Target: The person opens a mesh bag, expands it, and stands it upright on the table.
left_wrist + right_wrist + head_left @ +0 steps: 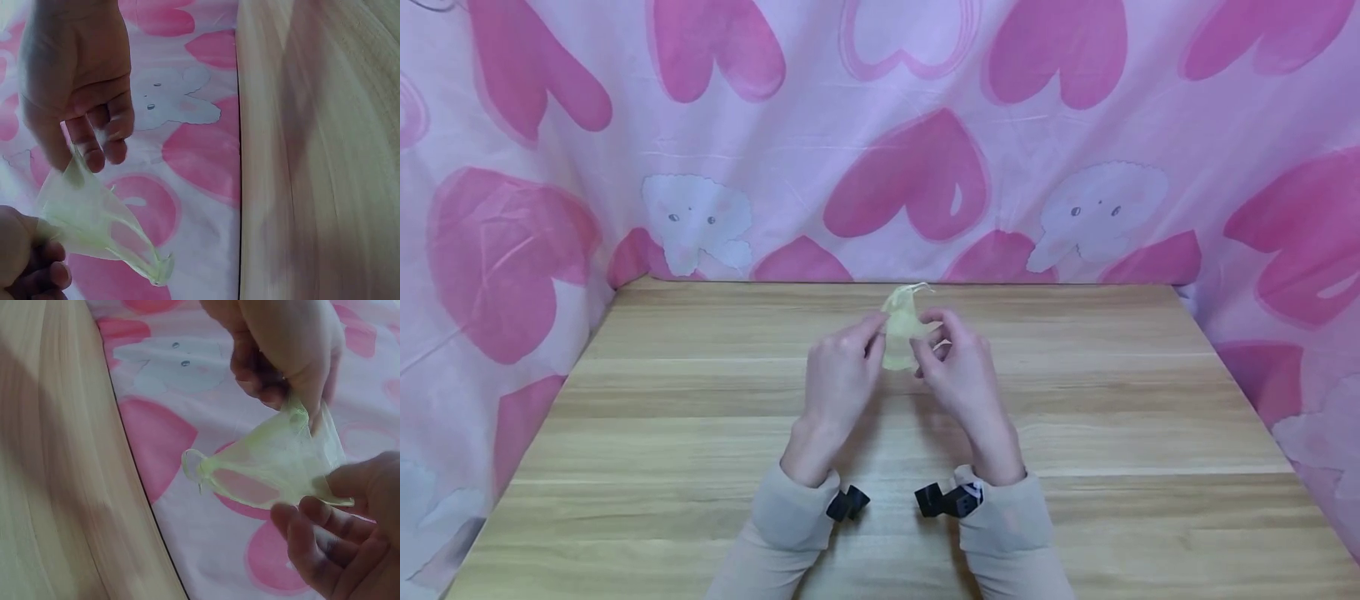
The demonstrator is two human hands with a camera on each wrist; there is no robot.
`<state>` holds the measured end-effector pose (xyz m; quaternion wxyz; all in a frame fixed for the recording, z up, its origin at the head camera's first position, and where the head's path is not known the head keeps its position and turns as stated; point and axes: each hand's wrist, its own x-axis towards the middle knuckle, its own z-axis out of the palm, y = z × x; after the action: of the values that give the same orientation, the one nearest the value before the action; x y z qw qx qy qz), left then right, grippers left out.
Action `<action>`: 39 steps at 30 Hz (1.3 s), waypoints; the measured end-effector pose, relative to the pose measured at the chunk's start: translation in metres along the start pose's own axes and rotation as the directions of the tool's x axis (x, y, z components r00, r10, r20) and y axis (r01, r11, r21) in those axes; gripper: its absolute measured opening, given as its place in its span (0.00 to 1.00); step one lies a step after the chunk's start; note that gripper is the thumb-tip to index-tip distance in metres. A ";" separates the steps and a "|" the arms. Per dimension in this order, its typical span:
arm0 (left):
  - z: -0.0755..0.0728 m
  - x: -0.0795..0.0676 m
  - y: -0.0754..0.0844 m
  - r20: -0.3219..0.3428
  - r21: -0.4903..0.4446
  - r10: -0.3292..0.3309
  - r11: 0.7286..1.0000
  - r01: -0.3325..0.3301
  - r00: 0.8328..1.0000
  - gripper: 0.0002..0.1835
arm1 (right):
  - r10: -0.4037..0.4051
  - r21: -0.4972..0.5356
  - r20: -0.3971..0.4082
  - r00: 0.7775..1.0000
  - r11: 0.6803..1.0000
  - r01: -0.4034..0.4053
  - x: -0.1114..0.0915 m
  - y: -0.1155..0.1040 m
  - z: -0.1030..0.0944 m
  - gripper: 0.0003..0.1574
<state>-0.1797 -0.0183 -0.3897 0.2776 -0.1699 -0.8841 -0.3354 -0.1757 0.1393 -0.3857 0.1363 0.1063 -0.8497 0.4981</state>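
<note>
Both hands hold up a sheer, pale yellow-green pouch (898,337) above the far part of the table. One end of the pouch is gathered, with a thin cord-like loop (192,464) sticking out. On its left side, my left hand (842,371) pinches the thin fabric between thumb and fingers, partly cut off in the left wrist view. My right hand (962,367) grips the other side, its thumb over the fabric and fingers curled near the edge (340,501). Through the stretched material (94,212) the pink curtain pattern shows.
The wooden table (1150,433) stretches around and below the hands. A pink curtain (805,167) with hearts and white cartoon animals stands along its back and sides. A small black camera sits on the left cuff (847,504) and another on the right cuff.
</note>
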 end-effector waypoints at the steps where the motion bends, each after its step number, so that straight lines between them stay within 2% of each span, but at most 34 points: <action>1: 0.001 0.000 0.000 0.007 0.009 0.016 1.000 -0.016 1.000 0.10 | -0.024 -0.047 -0.014 1.000 0.999 0.024 0.000 0.000 0.000 0.17; 5: 0.003 -0.001 0.001 0.023 0.036 0.064 0.997 -0.065 0.998 0.09 | -0.091 -0.189 -0.071 0.993 0.979 0.077 0.000 -0.001 0.002 0.18; 9: 0.004 -0.002 0.002 0.010 0.052 0.083 0.995 -0.084 0.996 0.10 | -0.103 -0.196 -0.131 0.986 0.978 0.076 0.000 0.002 0.002 0.09; 12: 0.005 -0.003 0.002 0.007 0.046 0.087 0.995 -0.087 0.996 0.11 | -0.091 -0.144 -0.154 0.984 0.987 0.069 0.001 0.004 0.002 0.07; 17: 0.006 -0.002 0.001 0.007 -0.026 0.073 0.997 -0.073 0.997 0.20 | 0.007 0.029 -0.170 0.985 1.000 -0.002 0.001 0.005 0.002 0.06; 20: 0.006 -0.001 0.001 0.010 -0.106 0.032 0.994 -0.030 0.999 0.25 | 0.052 0.128 -0.213 0.976 0.991 -0.025 0.002 0.006 0.001 0.07; 22: 0.006 0.000 0.000 0.019 -0.201 -0.029 0.979 0.033 0.999 0.24 | 0.070 0.186 -0.253 0.965 0.982 -0.022 0.003 0.007 0.000 0.09; 24: 0.005 0.000 -0.001 0.040 -0.309 -0.122 0.943 0.128 0.992 0.23 | 0.090 0.242 -0.292 0.952 0.970 -0.018 0.003 0.008 -0.001 0.12; 25: 0.005 0.000 -0.001 0.059 -0.364 -0.172 0.914 0.181 0.983 0.23 | 0.101 0.265 -0.310 0.945 0.964 -0.016 0.004 0.008 -0.001 0.13; 28: 0.004 0.001 -0.003 0.169 -0.498 -0.301 0.796 0.345 0.938 0.31 | 0.128 0.330 -0.348 0.929 0.944 -0.007 0.004 0.007 -0.002 0.15; 31: 0.003 0.002 -0.002 0.349 -0.568 -0.334 0.668 0.481 0.876 0.38 | 0.139 0.374 -0.367 0.920 0.927 0.009 0.004 0.004 -0.002 0.15; 33: 0.003 0.004 -0.002 0.449 -0.599 -0.316 0.588 0.544 0.836 0.40 | 0.132 0.388 -0.369 0.920 0.922 0.023 0.004 0.001 -0.003 0.14; 34: 0.003 0.004 -0.001 0.482 -0.613 -0.304 0.553 0.565 0.821 0.40 | 0.125 0.393 -0.364 0.923 0.919 0.030 0.003 -0.002 -0.003 0.13; 35: 0.003 0.005 -0.001 0.504 -0.631 -0.296 0.516 0.579 0.812 0.39 | 0.116 0.395 -0.355 0.928 0.918 0.036 0.003 -0.005 -0.003 0.13; 36: 0.004 0.005 -0.001 0.510 -0.650 -0.291 0.486 0.584 0.810 0.37 | 0.104 0.398 -0.341 0.934 0.917 0.043 0.003 -0.007 -0.004 0.12; 37: 0.004 0.006 -0.001 0.505 -0.670 -0.292 0.461 0.582 0.812 0.35 | 0.090 0.398 -0.323 0.942 0.916 0.049 0.002 -0.010 -0.004 0.11; 39: 0.004 0.006 -0.001 0.479 -0.706 -0.296 0.430 0.563 0.826 0.30 | 0.057 0.395 -0.288 0.956 0.916 0.065 0.001 -0.012 -0.004 0.08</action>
<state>-0.1867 -0.0157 -0.3889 -0.0608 -0.0915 -0.6634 -0.7401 -0.1725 0.1370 -0.3735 0.2372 0.0587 -0.6997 0.6713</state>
